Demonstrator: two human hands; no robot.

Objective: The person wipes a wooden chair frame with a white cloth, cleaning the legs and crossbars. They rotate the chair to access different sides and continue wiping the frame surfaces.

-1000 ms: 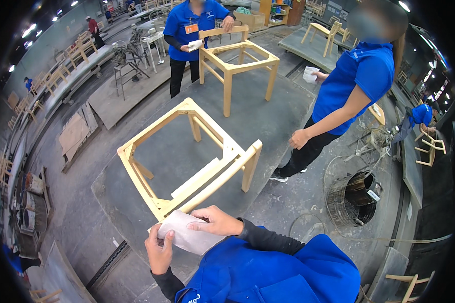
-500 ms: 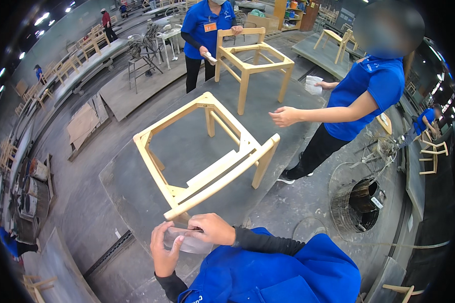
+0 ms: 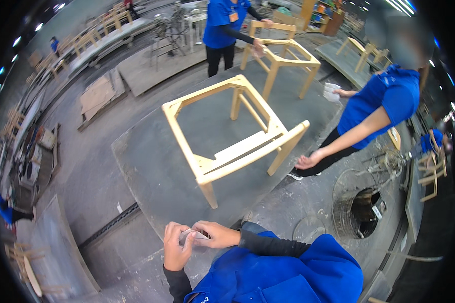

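Note:
A folded, pale greyish-pink piece of sandpaper (image 3: 196,236) is held in front of my body, near the table's close edge. On one side my left hand (image 3: 176,248) pinches it between thumb and fingers. My right hand (image 3: 216,235) grips its other side, with the fingertips of both hands close together. Just beyond them, a pale wooden chair frame (image 3: 184,144) without a seat stands on the dark grey table (image 3: 149,174). Its curved back rail (image 3: 255,153) is on the side closest to me, and neither hand touches the chair.
A second seatless chair (image 3: 270,81) stands farther back on the table, where a co-worker (image 3: 220,28) has both hands at it. At the right, another co-worker (image 3: 379,106) holds a white sheet (image 3: 331,92). A round dark bin (image 3: 363,214) is on the floor at right.
The sandpaper, spread wider before, is now folded smaller between my hands. The right co-worker's near hand has dropped lower. The far co-worker's hand has reached onto the chair. My view has shifted.

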